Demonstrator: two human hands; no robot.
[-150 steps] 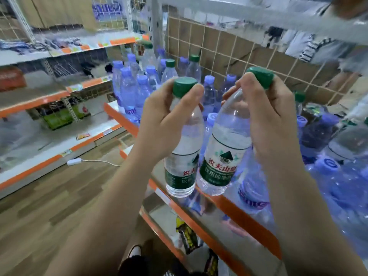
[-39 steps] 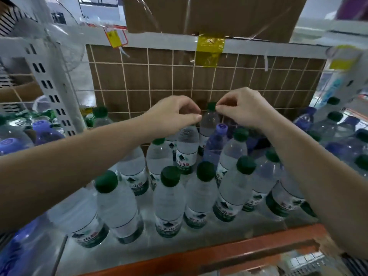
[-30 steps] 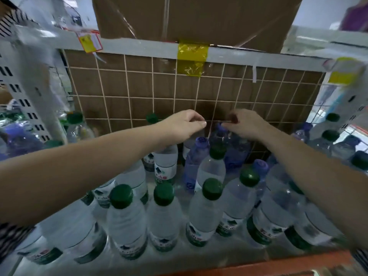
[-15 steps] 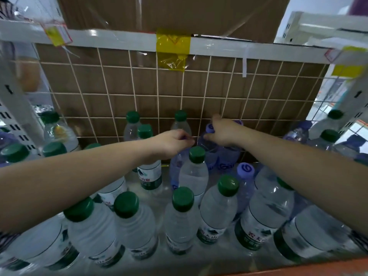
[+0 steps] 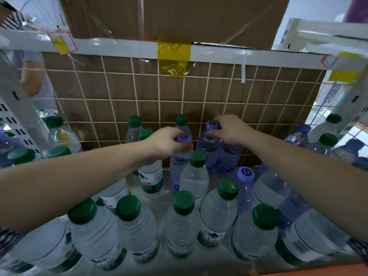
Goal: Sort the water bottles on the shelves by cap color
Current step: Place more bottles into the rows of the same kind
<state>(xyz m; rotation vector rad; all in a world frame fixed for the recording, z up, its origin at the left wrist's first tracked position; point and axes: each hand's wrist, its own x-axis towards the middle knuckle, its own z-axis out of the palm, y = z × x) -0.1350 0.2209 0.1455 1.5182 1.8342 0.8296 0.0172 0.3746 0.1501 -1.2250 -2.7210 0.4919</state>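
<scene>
A: Now, beginning with the left hand [image 5: 165, 142]: closed on what?

B: Curled round the neck of a purple-cap bottle [image 5: 178, 170], with the cap peeking out between thumb and fingers. Apparently upright on the shelf [image 5: 209, 263].

A: And the right hand [image 5: 232, 129]?

B: Pinching the top of a second purple-cap bottle [image 5: 208, 148], just beside the first and a little further away, close against the wire grid [image 5: 119, 100].

A: Anything touching those two?

B: Yes. Pressed to the second one, below the right wrist, a third purple bottle [image 5: 229, 158] with blue letters. Between the two forearms, one more purple cap [image 5: 246, 173] marked with a swirl.

A: Further out from the hands?

B: Just in front of the left fingers, a green-cap bottle [image 5: 198, 158]. Nearer to the body, under both forearms, a crowd of green-cap bottles [image 5: 183, 202]. Beyond the left hand, along the grid, three more green caps [image 5: 134, 121]. High above both hands, a white rail with yellow tape [image 5: 174, 54], and over that a cardboard box [image 5: 179, 16].
</scene>
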